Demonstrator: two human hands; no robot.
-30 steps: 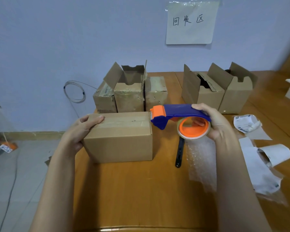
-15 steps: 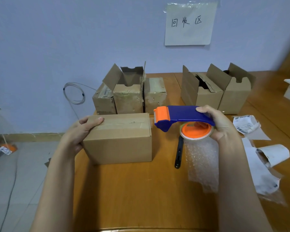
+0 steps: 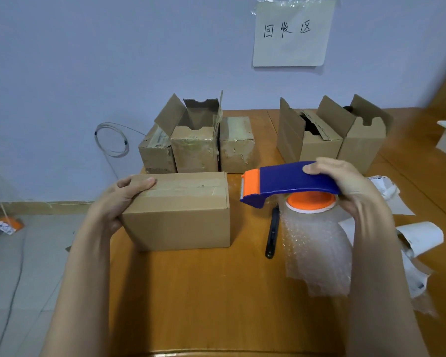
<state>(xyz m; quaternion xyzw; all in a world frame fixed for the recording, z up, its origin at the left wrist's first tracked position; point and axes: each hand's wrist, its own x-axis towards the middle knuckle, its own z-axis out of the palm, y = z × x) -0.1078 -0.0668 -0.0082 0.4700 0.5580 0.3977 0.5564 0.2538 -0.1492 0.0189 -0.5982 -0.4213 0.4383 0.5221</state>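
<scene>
Since the earlier frame the tape dispenser (image 3: 291,180) has drawn back from the top right edge of the closed carton (image 3: 180,217) towards 3 o'clock and rolled over, so that the orange tape roll (image 3: 310,202) now shows nearly edge-on rather than face-on; carton and left grip (image 3: 121,199) have not shifted. The left grip holds the carton's 9 o'clock end, thumb on the taped top seam, fingers curled round the side. The right grip (image 3: 350,186) is wrapped round the blue handle of the dispenser and holds it above the desk (image 3: 204,292), orange cutter end pointing to 9 o'clock, near the carton but apart from it. The carton stands on the desk's left portion, flaps shut. A black knife (image 3: 272,233) lies on the desk below the dispenser, just beside a sheet of bubble wrap (image 3: 317,253). Curled paper labels (image 3: 420,235) lie at 3 o'clock. Five smaller cartons, three with flaps up, stand in a row at 12 o'clock (image 3: 196,148) against the wall, under a handwritten paper sign (image 3: 291,34).
</scene>
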